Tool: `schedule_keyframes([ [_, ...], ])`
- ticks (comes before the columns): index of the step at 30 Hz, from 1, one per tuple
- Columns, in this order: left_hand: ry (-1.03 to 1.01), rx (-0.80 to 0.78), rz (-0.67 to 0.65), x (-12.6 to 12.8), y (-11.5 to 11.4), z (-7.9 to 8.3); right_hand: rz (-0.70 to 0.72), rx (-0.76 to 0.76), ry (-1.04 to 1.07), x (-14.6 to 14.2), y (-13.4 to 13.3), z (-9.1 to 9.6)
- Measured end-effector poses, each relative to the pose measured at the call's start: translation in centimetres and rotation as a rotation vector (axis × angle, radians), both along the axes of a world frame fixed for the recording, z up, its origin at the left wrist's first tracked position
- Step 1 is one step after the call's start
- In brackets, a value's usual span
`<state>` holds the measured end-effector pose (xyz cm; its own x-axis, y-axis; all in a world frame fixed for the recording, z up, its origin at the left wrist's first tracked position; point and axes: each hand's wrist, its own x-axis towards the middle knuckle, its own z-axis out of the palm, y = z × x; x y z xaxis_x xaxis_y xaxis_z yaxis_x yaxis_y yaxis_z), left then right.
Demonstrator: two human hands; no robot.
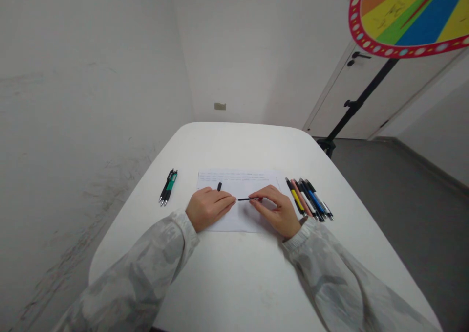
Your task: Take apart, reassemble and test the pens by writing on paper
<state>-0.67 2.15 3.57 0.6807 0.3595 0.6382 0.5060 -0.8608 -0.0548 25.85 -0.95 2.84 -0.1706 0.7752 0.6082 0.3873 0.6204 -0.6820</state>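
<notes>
A thin, dark pen refill (pixel 243 199) is pinched between the thumb and fingers of my right hand (pixel 276 210). It lies level and points at the fingertips of my left hand (pixel 210 208), with a small gap between. My left fingers are pressed together over the paper; whatever they hold is hidden. A short black piece, like the end of a pen (pixel 219 187), shows just beyond the left knuckles; whether that hand grips it I cannot tell. Both hands rest over a white sheet of paper (pixel 234 223) with lines of writing along its top.
Several pens (pixel 309 200) in yellow, pink, white, black and blue lie side by side right of the paper. To its left is a small group of green and black pens (pixel 168 188). The white table (pixel 242 143) has rounded corners; a colourful wheel (pixel 410 14) on a black stand rises behind, right.
</notes>
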Motion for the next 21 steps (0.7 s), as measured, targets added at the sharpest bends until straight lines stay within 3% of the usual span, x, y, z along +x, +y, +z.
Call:
schedule_keyframes([
  [5, -0.141, -0.059, -0.023, 0.2, -0.1, 0.1, -0.031, -0.003, 0.032, 0.0, 0.0, -0.1],
  [9, -0.314, -0.182, 0.2, -0.1, 0.5, -0.1, -0.141, 0.004, 0.126, 0.2, 0.2, -0.6],
  [11, -0.292, -0.225, 0.356, -0.4, 0.9, -0.6, -0.197, 0.002, 0.166, 0.3, 0.3, -0.9],
  [13, -0.214, -0.27, 0.42, -0.7, 1.2, -1.3, -0.233, -0.007, 0.184, 0.3, 0.3, -1.1],
  [17, -0.108, -0.376, 0.439, -1.0, 1.5, -2.1, -0.235, -0.028, 0.202, 0.4, 0.4, -1.3],
  [21, -0.045, -0.456, 0.404, -1.0, 1.4, -1.7, -0.24, -0.041, 0.234, 0.5, 0.5, -1.5],
])
